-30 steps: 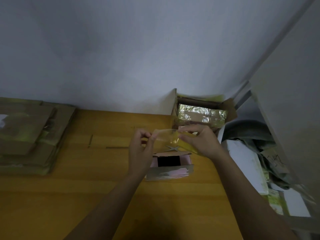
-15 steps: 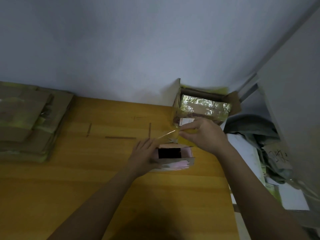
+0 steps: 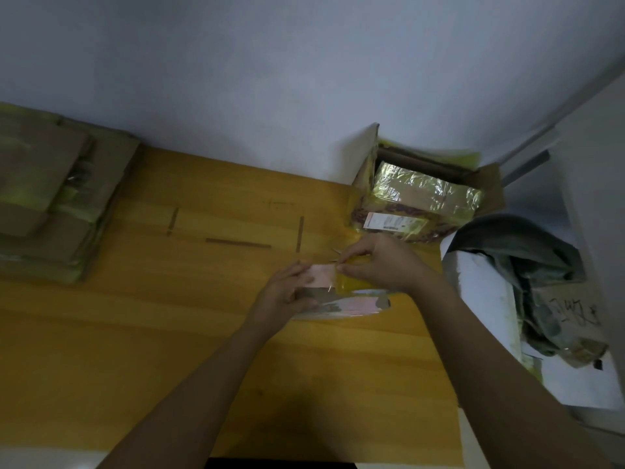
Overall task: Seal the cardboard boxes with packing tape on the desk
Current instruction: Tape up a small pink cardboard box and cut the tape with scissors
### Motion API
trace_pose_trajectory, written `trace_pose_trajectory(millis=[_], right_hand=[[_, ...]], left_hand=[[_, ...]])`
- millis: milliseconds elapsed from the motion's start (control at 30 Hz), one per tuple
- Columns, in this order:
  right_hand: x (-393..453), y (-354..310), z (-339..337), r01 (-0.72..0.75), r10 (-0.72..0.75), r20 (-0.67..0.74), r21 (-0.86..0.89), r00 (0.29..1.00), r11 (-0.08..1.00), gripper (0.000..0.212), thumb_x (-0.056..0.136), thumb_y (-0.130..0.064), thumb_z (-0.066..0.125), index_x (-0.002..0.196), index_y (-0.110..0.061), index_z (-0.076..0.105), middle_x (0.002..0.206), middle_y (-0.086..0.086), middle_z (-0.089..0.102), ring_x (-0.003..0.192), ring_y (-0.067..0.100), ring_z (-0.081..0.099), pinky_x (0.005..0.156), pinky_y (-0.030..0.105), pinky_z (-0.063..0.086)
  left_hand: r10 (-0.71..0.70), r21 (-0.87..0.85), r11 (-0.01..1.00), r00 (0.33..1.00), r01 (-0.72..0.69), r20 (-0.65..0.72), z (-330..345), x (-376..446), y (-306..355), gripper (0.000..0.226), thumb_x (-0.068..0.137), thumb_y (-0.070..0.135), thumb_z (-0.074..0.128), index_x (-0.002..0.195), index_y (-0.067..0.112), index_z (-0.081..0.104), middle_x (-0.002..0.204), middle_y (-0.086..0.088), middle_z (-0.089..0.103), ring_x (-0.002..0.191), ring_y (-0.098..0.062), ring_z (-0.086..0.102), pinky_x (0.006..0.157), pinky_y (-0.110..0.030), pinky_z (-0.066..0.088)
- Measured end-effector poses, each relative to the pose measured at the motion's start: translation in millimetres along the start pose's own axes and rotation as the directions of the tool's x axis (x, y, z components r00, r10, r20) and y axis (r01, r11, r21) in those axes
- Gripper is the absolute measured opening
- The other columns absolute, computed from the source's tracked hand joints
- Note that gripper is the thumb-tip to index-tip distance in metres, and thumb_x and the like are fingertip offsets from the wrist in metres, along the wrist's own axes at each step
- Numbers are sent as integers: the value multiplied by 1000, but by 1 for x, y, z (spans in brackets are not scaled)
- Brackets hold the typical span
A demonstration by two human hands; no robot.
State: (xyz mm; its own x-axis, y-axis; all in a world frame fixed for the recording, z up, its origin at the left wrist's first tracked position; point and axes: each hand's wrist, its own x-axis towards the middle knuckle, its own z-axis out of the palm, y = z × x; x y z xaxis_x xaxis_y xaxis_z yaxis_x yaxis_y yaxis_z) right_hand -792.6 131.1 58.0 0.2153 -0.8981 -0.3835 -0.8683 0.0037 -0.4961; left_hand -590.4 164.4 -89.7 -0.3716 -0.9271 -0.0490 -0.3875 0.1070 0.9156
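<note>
A small cardboard box (image 3: pixel 351 304) with pink faces lies on the wooden desk (image 3: pixel 169 333), right of centre. A yellowish strip of packing tape (image 3: pixel 348 282) stretches across its top. My left hand (image 3: pixel 287 292) grips the box's left end, thumb on the near side and fingers over the pink top flap. My right hand (image 3: pixel 382 262) pinches the tape's right part just above the box. Most of the box's top is hidden under both hands.
A stack of flattened cardboard boxes (image 3: pixel 50 204) lies at the desk's far left. An open carton holding a tape-wrapped parcel (image 3: pixel 422 194) stands at the far right corner. Dark cloth and white bins (image 3: pixel 507 265) crowd the floor right of the desk.
Both hands came down from mid-air to the box. The tape strip went from stretched in the air to lying over the box top, and the black opening is now covered.
</note>
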Motion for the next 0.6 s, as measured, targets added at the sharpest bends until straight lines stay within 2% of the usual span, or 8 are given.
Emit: trace_pose_trajectory(millis=[67,233,333,433,467,533,567,600], right_hand=[[1,-1,-1,1,0,36,-3,999,1000,11,82,-42,74,91,-38,77,97,-21,70,90,1,61,80,35,53],[-2,-5,3,-2,4,28,-55,1000,998,9,84,-42,72,92,-39,76,84,-28,57,89,1,54,69,26,44],[-1,-8,5,-11,13,21,-70,1000,997,11,85,-43,71,94,-39,75,82,-29,53,90,3,55,69,26,44],[-1,-7,5,-7,8,15,-79,1000,997,13,85,-44,71,95,-38,76,81,-33,50,90,2,55,65,24,41],[-1,-7,5,-9,11,14,-83,1000,996,13,85,-45,71,95,-38,76,80,-34,50,90,2,54,64,23,41],[-1,-8,5,-11,12,18,-81,1000,997,12,85,-44,71,94,-38,76,80,-34,50,90,2,55,66,24,43],[-1,-8,5,-9,11,22,-77,1000,997,12,85,-44,71,94,-38,76,82,-33,52,91,3,55,68,26,45],[-1,-9,5,-7,9,25,-77,1000,997,12,85,-44,71,94,-38,76,84,-31,54,92,3,56,71,27,46]], left_hand=[[-18,-49,999,1000,17,-18,1,-1,-1,48,73,13,82,119,5,66,137,9,47,136,-7,33,105,-4,22],[-36,-97,995,999,35,-9,2,-3,-2,49,74,10,80,120,10,66,137,11,46,138,-6,31,104,-2,19],[-46,-87,995,998,50,43,-3,-4,-1,45,78,12,78,121,19,65,140,22,41,140,-2,26,111,-10,20],[-37,-128,991,998,42,41,-18,-15,1,47,78,16,78,108,49,62,136,37,38,140,3,25,113,-24,28],[-36,-144,989,999,39,23,-23,-20,2,50,76,21,80,105,57,61,137,35,40,141,0,25,113,-25,28],[-50,-137,989,999,48,-16,-32,-28,10,50,67,47,81,106,66,56,138,24,44,141,-11,30,111,-24,28],[-92,-161,983,996,91,-1,-35,-30,16,46,66,57,77,107,63,57,135,20,47,137,-13,35,106,-19,31],[-184,-226,955,981,192,56,-39,-31,25,39,72,56,74,108,56,60,130,19,49,132,-12,40,99,-12,34]])
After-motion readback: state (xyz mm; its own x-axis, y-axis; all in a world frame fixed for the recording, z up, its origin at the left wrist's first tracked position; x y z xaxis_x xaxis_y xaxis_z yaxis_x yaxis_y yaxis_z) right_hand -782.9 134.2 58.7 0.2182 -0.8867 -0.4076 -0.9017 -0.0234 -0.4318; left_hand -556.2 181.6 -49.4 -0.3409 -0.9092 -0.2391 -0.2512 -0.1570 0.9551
